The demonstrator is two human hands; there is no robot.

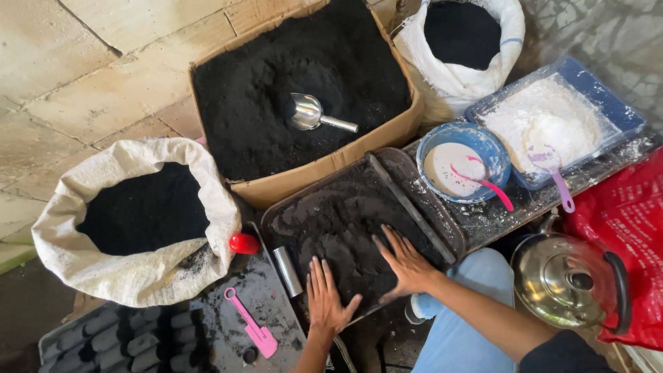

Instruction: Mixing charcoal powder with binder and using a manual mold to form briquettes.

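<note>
Powder, black and fine, fills most of the scene, and the biggest load sits in the carton (304, 90) at the far centre, with a steel scoop (314, 114) lying on it, bowl left and handle pointing right. Two white sacks of the same powder stand open: one at near left (138, 221), one at far right (459, 41). A blue tray of white flour (552, 117) lies right of the carton, a lilac scoop (552, 169) resting on its near edge. Just left of it stands a blue bowl (463, 162) of pale paste with a pink spoon in it. A steel kettle (570, 280) stands at near right.

Nearest the person is the dark tray (359, 221), its long axis running from near left to far right, heaped with damp black mix. Both hands lie on that mix, palms down and fingers spread, gripping nothing. The left hand (328, 297) presses at the near-left end of the tray; the right hand (407, 266) sits just right of it and a little farther in, fingers pointing far-left. The two are close together but not touching. Most of the mix lies beyond the fingertips, toward the far-left part of the tray, and the right hand is nearer to it.

Small things lie left of the tray: a steel tube (286, 271) just beside its edge, a red cap (244, 243), and a pink spatula (252, 324) on a dusty board, with black moulded pieces (124, 338) at the near-left corner.
</note>
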